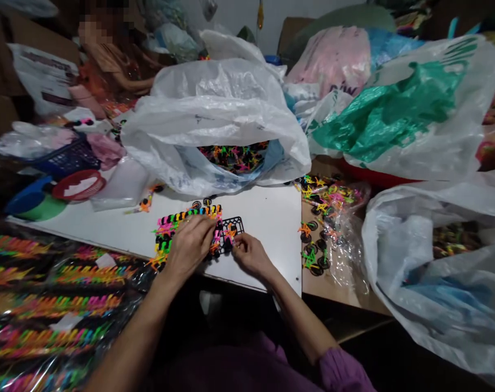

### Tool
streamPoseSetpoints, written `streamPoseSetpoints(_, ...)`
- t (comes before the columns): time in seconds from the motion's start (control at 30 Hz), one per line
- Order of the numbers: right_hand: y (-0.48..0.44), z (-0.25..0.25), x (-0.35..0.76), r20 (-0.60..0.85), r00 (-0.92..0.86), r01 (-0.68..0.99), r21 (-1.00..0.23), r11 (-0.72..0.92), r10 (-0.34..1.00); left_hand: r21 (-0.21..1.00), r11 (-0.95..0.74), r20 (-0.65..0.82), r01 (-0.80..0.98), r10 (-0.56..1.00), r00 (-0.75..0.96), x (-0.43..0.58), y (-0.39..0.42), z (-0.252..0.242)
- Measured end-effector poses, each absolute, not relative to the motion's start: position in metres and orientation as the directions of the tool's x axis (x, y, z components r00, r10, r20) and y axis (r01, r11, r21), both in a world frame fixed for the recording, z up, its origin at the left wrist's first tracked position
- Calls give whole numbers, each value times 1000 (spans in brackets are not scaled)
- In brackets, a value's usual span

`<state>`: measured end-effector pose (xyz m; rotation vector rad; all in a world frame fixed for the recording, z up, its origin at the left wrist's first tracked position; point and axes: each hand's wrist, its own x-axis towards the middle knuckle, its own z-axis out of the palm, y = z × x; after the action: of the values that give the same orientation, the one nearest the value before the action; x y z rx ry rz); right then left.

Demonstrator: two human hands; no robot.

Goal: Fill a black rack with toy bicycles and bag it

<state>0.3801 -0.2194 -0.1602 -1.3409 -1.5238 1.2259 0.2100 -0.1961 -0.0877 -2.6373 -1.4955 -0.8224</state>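
My left hand point(188, 245) presses down on a black plastic sprue point(166, 239) lined with neon pink, yellow and orange toy parts. A striped black-and-yellow strip of the same parts point(190, 215) runs along its far edge. My right hand point(251, 256) pinches a small orange piece point(230, 233) at a black plastic grid point(231, 227). Both hands rest over a white board point(264, 228). Several small black wheels point(201, 203) lie just beyond the strip. My fingers hide part of the sprue.
A white plastic bag point(215, 120) full of colourful parts sits behind the board. A clear bag of parts point(333, 228) lies to the right, and packed parts in clear film point(55, 305) lie to the left. A seated person point(112, 65) and several stuffed bags crowd the back.
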Motion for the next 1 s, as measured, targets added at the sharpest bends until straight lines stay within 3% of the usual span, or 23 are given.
streamPoseSetpoints(0.13, -218, -168, 365, -5, -156, 175, -984, 23, 988, 344, -590, 328, 731, 805, 495, 208, -227, -93)
streamPoseSetpoints(0.33, -217, -177, 358, 179, -190, 455, -855, 248, 965, 337, -578, 335, 743, 811, 480, 213, -233, -105)
streamPoseSetpoints(0.47, -221, -174, 361, 161, -264, 533, -798, 283, 951, 328, -572, 368, 752, 810, 456, 216, -235, -109)
streamPoseSetpoints(0.6, -217, -168, 362, 97, -259, 486, -847, 216, 961, 330, -575, 408, 749, 802, 435, 216, -235, -113)
streamPoseSetpoints(0.73, -210, -170, 373, -40, -172, 270, -963, 8, 984, 346, -601, 426, 721, 785, 450, 211, -232, -115)
streamPoseSetpoints(0.8, -206, -167, 390, -106, -93, 286, -955, -76, 990, 335, -619, 438, 711, 770, 463, 208, -231, -114)
streamPoseSetpoints(0.87, -203, -157, 413, -148, -41, 458, -882, -113, 988, 326, -627, 429, 708, 765, 480, 207, -231, -114)
streamPoseSetpoints(1.0, -205, -127, 438, -156, 59, 857, -498, -130, 986, 325, -620, 428, 714, 770, 474, 208, -230, -113)
